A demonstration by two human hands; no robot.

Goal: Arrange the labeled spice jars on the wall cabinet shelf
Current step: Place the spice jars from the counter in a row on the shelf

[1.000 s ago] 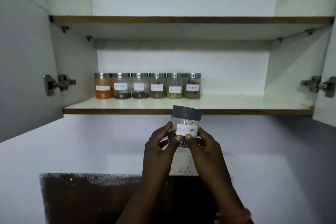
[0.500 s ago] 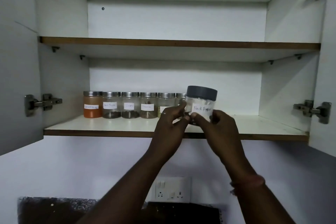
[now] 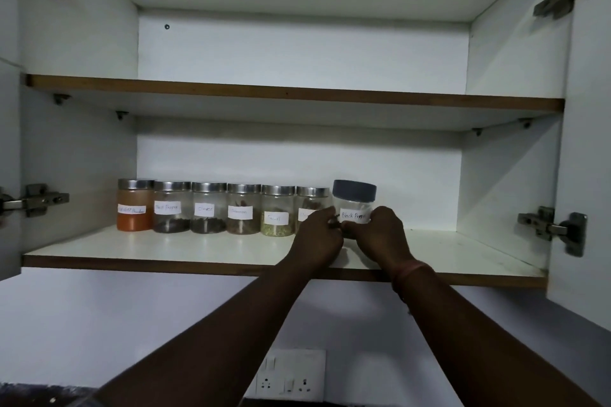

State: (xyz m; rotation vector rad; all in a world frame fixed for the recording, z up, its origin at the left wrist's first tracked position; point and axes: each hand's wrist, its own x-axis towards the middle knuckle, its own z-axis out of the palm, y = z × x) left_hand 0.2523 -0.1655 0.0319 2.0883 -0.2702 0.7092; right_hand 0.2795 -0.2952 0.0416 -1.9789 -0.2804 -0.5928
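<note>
Both your left hand (image 3: 319, 236) and right hand (image 3: 380, 231) grip the pepper jar (image 3: 354, 205) at the row's right end on the shelf (image 3: 165, 249); six jars (image 3: 208, 208) already stand, release remains.

The lower shelf (image 3: 198, 251) lies bare from the dark-lidded jar (image 3: 353, 205) to its right end, and along its front edge. Six jars (image 3: 224, 208) block the back from the left wall; the upper shelf (image 3: 297, 94) caps headroom.
</note>
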